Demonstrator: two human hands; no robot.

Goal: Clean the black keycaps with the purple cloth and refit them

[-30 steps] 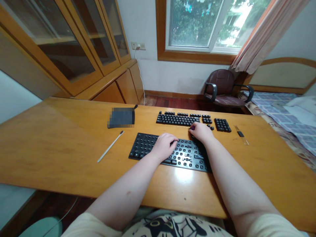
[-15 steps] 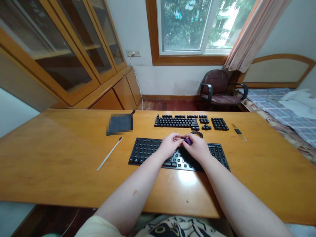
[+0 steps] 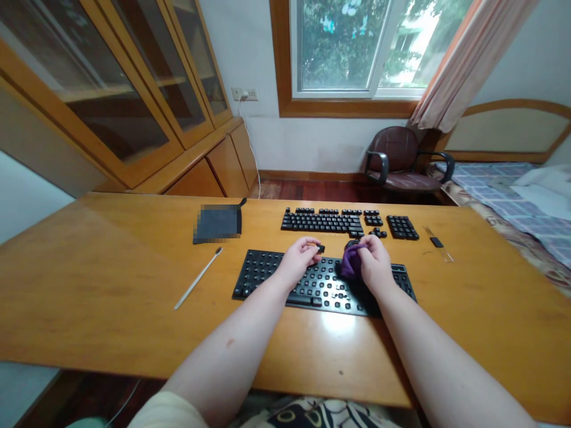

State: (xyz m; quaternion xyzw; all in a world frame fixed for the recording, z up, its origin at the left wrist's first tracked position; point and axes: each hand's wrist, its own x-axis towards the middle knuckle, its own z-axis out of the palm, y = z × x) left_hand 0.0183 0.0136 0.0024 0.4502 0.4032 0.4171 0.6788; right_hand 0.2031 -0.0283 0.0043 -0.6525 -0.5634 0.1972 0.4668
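Observation:
Pinched between the fingers of my left hand (image 3: 300,260) is a small black keycap (image 3: 320,248). My right hand (image 3: 376,264) grips a bunched purple cloth (image 3: 352,261), which hangs down to its left. Both hands are over a black keyboard base (image 3: 330,284) with most of its keycaps off; a few keys stay on along its near edge. Behind the hands, loose black keycaps (image 3: 322,223) lie in rows, with a number-pad block (image 3: 402,227) to their right. A coiled black cable (image 3: 352,243) is partly hidden behind the cloth.
On the desk (image 3: 111,285), a white-handled brush (image 3: 198,278) and a dark pouch (image 3: 218,223), partly blurred out, lie to the left. A wire keycap puller (image 3: 437,242) lies at the right. Beyond the desk stand a chair (image 3: 397,154) and a bed (image 3: 499,184).
My hands were together with the cloth and have drawn apart. The right hand moved right with the purple cloth, while the left keeps the keycap, now exposed. The view shifted slightly.

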